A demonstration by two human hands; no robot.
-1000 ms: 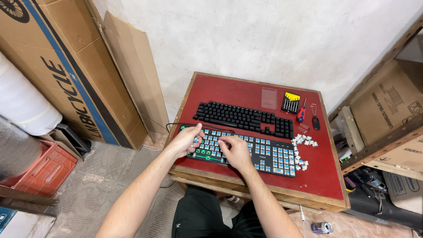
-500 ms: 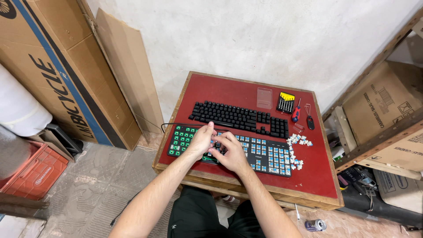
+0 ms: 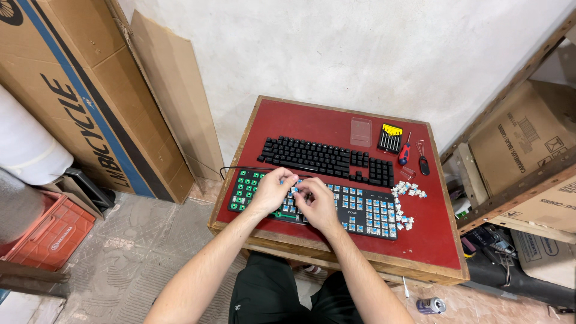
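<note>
A keyboard without keycaps lies near the front of the red table. Its left end shows bare green sockets, and the rest carries blue switches. My left hand rests on it with the fingers curled down beside the green part. My right hand meets it fingertip to fingertip, pinching a small blue switch just above the board. Whether the left fingers also grip the switch is hidden. A black keyboard with all its keys lies behind.
Loose blue-and-white switches are heaped right of the near keyboard. Behind them lie a yellow-topped screwdriver set, a red screwdriver, a wire puller and a clear lid. Cardboard boxes stand left, shelves right.
My left hand has slid right along the near keyboard, uncovering the green left end. It now meets my right hand, which stayed near the middle. The camera view has shifted slightly.
</note>
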